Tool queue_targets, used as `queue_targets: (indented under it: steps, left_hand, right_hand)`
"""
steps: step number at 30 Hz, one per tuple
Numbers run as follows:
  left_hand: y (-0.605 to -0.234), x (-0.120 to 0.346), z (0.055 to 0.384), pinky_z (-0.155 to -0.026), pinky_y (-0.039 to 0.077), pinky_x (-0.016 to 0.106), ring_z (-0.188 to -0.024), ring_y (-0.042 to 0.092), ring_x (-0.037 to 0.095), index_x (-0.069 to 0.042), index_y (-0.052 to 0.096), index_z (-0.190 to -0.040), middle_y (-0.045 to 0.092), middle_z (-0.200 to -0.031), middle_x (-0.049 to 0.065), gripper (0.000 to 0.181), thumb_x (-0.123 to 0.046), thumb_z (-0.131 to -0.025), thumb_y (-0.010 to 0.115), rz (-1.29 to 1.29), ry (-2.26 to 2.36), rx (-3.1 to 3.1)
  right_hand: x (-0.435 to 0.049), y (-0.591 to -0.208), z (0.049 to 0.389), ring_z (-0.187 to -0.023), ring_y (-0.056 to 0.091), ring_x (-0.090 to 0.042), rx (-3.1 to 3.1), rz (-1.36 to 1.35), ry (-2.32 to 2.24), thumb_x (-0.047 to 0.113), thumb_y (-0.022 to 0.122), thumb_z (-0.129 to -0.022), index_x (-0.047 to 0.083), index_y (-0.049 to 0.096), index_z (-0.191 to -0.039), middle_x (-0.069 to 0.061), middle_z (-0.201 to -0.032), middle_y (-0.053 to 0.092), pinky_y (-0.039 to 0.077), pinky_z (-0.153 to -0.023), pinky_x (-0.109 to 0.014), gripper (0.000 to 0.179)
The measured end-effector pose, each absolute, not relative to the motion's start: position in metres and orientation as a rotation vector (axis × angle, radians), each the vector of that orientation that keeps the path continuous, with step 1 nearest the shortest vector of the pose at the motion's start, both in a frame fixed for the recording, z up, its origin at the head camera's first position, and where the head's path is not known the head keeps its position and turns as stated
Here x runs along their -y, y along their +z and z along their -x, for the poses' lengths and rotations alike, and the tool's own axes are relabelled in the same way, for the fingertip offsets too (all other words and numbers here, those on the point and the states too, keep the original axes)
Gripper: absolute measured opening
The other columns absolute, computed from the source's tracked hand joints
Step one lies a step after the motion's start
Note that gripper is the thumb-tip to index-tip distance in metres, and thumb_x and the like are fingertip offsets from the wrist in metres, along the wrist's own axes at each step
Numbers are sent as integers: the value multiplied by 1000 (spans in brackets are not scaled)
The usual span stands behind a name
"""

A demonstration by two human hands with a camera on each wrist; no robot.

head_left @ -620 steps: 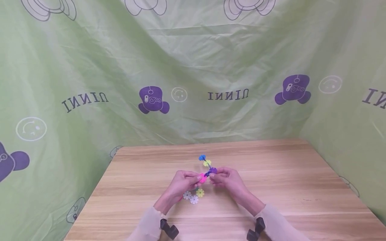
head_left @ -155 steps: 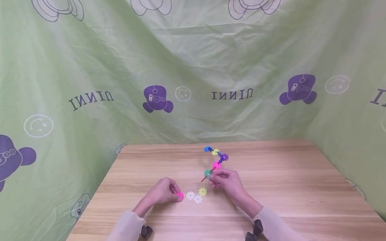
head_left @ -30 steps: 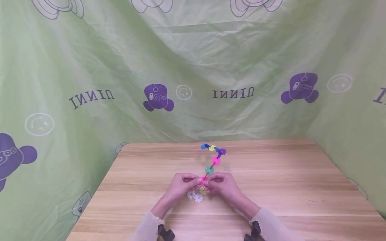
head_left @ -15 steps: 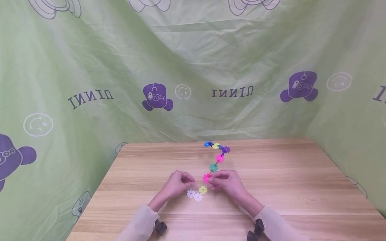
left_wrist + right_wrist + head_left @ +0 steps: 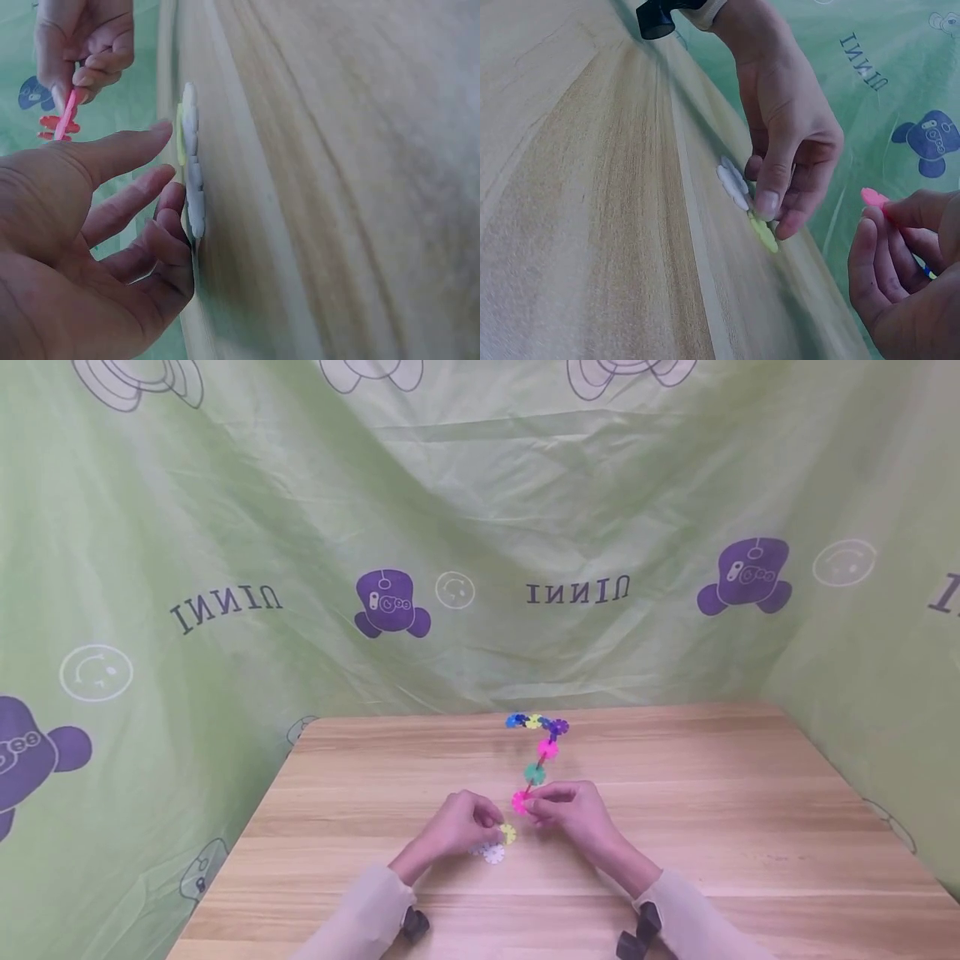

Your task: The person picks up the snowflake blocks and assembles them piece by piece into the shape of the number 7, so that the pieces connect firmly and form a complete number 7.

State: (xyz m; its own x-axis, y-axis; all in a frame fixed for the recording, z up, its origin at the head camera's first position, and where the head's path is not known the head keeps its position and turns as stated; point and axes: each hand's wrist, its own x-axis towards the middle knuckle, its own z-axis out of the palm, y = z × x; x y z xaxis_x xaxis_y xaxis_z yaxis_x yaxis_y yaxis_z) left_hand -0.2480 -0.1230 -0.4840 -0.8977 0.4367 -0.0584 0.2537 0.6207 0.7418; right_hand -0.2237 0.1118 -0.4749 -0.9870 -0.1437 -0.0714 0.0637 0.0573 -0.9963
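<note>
My right hand (image 5: 576, 817) pinches the pink snowflake disc (image 5: 518, 802) at the near end of a linked chain. From there the chain runs up and away through a green disc (image 5: 535, 774), another pink disc (image 5: 548, 749), a purple one (image 5: 560, 727), a yellow one and a blue one (image 5: 513, 721). Over the table, my left hand (image 5: 461, 825) has its thumb and fingertips right at a loose yellow snowflake disc (image 5: 763, 232). The left wrist view shows a gap between thumb and forefinger. Two white snowflake discs (image 5: 493, 854) lie beside the yellow one, partly hidden by the left hand.
The discs lie on a wood-grain table (image 5: 712, 827). A green printed cloth (image 5: 480, 510) hangs behind it and along both sides. Black wrist cameras (image 5: 639, 932) sit on both sleeves.
Since a second ago, my left hand has let go of the chain's near pink disc and moved down to the loose yellow disc. The right hand keeps its pinch, with the chain shifted slightly right.
</note>
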Motion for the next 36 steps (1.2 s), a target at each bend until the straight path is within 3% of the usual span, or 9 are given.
queue_targets:
  steps: [11,21,36]
  left_hand:
    - [-482,118,244,-69,55,23,-73,63,8,-9,80,-92,75,-82,-3,20,-15,-76,91,-565,1075,-2645]
    - [-482,116,244,-72,53,22,-76,61,9,-12,77,-91,71,-82,-5,19,-14,-78,91,-541,1035,-2656]
    - [-475,112,237,-67,57,22,-72,66,8,-11,76,-93,75,-81,-2,13,-8,-83,85,-499,1233,-2671]
  right_hand:
    - [-109,-477,223,-77,76,-18,-2149,86,-2065,7,80,-90,-7,76,-109,-11,-90,81,66,-74,-32,24]
    - [-107,-480,226,-83,78,-24,-2123,80,-2074,8,80,-90,-6,76,-110,-13,-95,82,66,-75,-31,25]
    - [-111,-479,224,-84,77,-23,-2148,74,-2063,7,78,-91,-5,75,-112,-15,-98,81,66,-77,-32,25]
